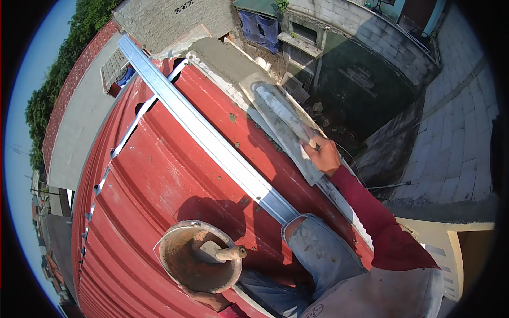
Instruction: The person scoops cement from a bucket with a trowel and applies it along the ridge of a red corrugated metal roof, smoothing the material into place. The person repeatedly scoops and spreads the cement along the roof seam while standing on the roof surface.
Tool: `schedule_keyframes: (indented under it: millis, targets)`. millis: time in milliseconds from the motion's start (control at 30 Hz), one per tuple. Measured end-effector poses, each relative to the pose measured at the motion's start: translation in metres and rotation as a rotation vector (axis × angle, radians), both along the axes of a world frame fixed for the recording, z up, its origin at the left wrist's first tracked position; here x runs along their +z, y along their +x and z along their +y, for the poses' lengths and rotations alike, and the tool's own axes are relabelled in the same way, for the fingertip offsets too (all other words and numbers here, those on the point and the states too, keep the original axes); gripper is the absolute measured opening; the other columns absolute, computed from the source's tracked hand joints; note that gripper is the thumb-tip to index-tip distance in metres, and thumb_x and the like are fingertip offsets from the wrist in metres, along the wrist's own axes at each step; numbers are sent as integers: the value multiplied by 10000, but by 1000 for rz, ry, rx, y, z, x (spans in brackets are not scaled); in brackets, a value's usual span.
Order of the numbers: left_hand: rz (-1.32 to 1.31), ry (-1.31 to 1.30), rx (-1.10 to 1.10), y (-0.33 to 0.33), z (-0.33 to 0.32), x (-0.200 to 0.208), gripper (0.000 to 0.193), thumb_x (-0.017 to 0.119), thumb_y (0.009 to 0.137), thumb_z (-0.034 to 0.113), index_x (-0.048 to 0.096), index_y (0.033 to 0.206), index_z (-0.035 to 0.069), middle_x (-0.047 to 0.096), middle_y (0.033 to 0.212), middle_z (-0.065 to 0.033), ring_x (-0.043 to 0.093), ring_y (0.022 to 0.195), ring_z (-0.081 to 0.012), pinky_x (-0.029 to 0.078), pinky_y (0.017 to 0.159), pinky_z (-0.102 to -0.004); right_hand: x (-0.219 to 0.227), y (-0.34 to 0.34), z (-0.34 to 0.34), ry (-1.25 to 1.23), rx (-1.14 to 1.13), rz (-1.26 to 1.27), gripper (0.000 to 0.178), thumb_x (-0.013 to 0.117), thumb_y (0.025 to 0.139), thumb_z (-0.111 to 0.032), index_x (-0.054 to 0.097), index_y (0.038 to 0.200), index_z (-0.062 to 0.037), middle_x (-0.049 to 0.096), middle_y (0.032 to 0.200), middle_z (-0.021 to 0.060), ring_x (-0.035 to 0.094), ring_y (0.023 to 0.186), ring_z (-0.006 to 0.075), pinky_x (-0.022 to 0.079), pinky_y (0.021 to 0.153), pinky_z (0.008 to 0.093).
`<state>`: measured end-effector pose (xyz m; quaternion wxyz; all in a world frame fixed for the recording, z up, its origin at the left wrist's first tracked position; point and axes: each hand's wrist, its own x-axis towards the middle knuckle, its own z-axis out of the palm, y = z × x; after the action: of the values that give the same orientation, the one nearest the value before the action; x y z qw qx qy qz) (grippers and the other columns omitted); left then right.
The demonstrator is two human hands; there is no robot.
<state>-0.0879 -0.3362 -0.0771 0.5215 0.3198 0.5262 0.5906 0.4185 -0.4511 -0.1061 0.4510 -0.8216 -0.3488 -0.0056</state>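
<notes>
My right hand [323, 155] is closed around the raised grip of a long, grey, mortar-smeared plastering float [281, 124]. The float lies along the top of a narrow wall, beside a strip of wet grey mortar [217, 57] at its far end. Low in the view, my left hand [209, 300] curls against the near side of a dirty bucket [175, 257], its fingers partly hidden. Inside the bucket rests a trowel with a wooden handle [231, 253] that sticks out over the rim.
Red ribbed roofing sheet [185, 159] slopes away to the left under me. A long silver metal channel [212, 140] crosses it diagonally, its near end by my knee [323, 244]. Past the wall on the right, a deep yard [360, 79] drops away between block walls.
</notes>
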Motion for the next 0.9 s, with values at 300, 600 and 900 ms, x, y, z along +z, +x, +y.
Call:
schedule_keyframes:
  millis: [300,600,900]
  targets:
    - [74,19,-59,-13,2,-15,635,362,1022,469,404,1436,-12,404,1478,-203,427,1328,-329,335,1127,-450,67,119,253,-154,-36,35,478,620,914,-340,578,1367,-194,674,1150,201,654,1042,370,520,915,437]
    - [65,-3,-67,13,-2,2,638,361,1023,470,398,1440,-11,397,1484,-203,421,1333,-330,329,1132,-452,27,56,97,-130,-103,47,479,650,866,-309,594,1341,-271,692,888,215,671,858,393,536,791,485]
    - [62,-43,-84,37,-8,14,640,360,1024,472,392,1444,-10,389,1491,-204,415,1339,-332,323,1137,-455,-43,-46,-155,-167,-129,185,523,693,876,-239,560,1379,-294,698,977,210,690,856,357,544,772,388]
